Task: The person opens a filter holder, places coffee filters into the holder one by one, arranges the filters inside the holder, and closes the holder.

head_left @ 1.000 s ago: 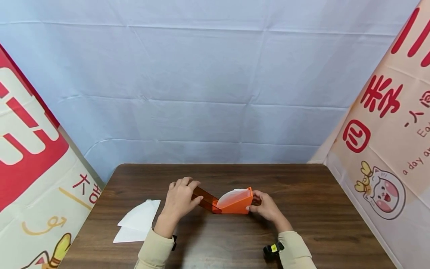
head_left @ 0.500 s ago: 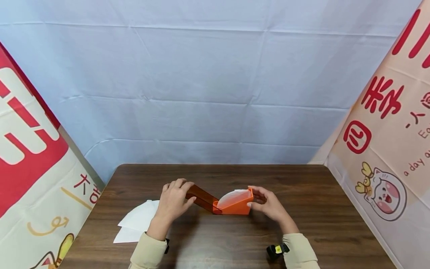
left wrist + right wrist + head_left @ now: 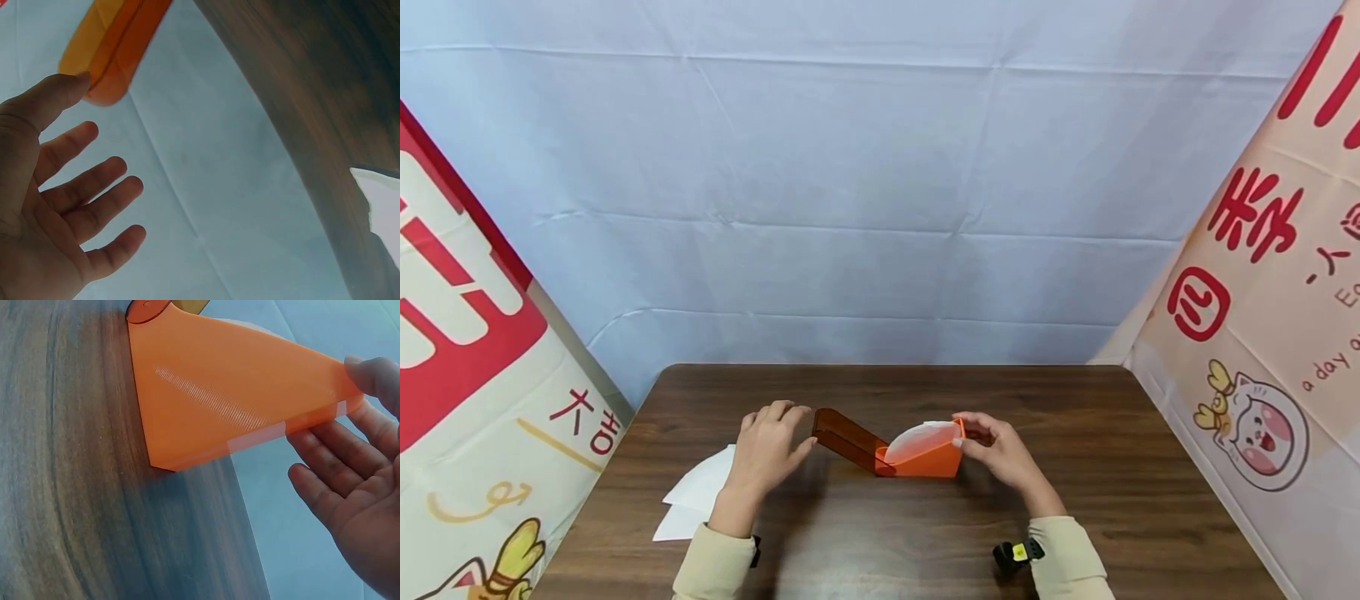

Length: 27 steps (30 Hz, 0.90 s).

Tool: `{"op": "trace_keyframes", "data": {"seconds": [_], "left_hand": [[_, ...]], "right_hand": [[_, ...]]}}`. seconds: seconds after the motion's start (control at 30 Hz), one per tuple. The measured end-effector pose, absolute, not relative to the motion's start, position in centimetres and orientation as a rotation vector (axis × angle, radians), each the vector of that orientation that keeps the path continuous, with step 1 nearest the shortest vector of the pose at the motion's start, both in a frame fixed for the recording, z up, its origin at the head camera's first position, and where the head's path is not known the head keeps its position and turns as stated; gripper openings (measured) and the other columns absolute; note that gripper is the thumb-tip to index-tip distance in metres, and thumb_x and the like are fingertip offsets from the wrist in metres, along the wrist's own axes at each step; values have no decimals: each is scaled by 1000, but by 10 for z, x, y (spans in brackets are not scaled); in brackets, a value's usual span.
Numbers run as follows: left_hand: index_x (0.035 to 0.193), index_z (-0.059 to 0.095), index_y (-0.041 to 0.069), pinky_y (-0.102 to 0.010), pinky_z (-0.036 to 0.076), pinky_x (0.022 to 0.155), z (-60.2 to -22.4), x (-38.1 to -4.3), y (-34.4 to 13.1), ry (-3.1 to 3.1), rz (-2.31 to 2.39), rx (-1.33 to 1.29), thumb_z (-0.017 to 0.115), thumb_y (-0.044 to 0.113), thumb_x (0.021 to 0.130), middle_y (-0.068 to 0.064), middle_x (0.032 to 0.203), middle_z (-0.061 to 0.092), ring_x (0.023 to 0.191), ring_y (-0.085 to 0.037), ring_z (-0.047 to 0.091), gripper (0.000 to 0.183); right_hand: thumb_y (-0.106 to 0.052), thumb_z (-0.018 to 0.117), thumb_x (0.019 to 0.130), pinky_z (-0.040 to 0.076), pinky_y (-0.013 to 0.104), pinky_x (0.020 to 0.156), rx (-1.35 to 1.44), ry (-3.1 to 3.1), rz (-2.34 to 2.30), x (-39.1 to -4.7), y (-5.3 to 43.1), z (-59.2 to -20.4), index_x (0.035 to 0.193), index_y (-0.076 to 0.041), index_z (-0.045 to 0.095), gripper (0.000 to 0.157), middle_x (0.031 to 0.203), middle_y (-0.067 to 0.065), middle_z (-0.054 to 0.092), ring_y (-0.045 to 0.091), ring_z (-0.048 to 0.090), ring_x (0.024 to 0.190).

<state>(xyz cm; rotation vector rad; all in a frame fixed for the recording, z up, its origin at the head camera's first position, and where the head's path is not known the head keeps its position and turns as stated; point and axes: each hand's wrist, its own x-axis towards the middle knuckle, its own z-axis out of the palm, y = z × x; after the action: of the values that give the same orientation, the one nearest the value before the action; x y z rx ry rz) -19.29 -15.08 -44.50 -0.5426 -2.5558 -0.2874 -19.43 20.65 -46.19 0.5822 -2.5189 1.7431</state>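
Note:
An orange coffee filter holder (image 3: 925, 460) stands on the table, with white fan-shaped filter papers (image 3: 917, 437) showing above its sloping side. Its translucent brown lid (image 3: 848, 437) is swung up and out to the left. My right hand (image 3: 1000, 454) pinches the holder's tall right end between thumb and fingers; the right wrist view shows the thumb on its upper corner. Beside the lid's free end is my left hand (image 3: 765, 450), fingers spread and loosely bent. In the left wrist view its thumb (image 3: 53, 97) overlaps the lid's tip; whether it touches I cannot tell.
More white filter papers (image 3: 696, 496) lie on the dark wooden table (image 3: 887, 542), left of and partly behind my left hand. A pale blue cloth (image 3: 880, 208) hangs behind the table, and printed cloths hang on both sides.
My left hand has drawn back to the left, off the lid's end, which now shows uncovered. The right hand has shifted slightly at the holder's right end. The lid stays raised.

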Motion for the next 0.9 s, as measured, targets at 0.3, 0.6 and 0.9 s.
{"op": "trace_keyframes", "data": {"seconds": [0.3, 0.6, 0.9], "left_hand": [[109, 67, 11, -51, 44, 73, -455, -196, -164, -2600, -273, -488, 79, 31, 74, -12, 105, 59, 92, -31, 58, 42], [111, 66, 8, -55, 44, 73, -468, -197, -184, -2699, -313, -378, 80, 31, 73, -18, 108, 58, 93, -37, 58, 46], [111, 66, 8, -57, 44, 68, -479, -196, -205, -2752, -368, -279, 78, 28, 74, -20, 107, 58, 91, -38, 58, 44]], "right_hand": [[-4, 66, 86, 49, 27, 76, 558, -2512, 1759, -194, 205, -464, 119, 8, 57, 36, 106, 22, 62, 27, 60, 94], [-3, 65, 86, 50, 26, 75, 543, -2500, 1792, -195, 206, -468, 120, 6, 56, 36, 107, 23, 61, 30, 59, 92], [-3, 66, 85, 50, 25, 73, 519, -2487, 1793, -194, 205, -467, 117, 6, 58, 34, 105, 24, 62, 26, 60, 90]]}}
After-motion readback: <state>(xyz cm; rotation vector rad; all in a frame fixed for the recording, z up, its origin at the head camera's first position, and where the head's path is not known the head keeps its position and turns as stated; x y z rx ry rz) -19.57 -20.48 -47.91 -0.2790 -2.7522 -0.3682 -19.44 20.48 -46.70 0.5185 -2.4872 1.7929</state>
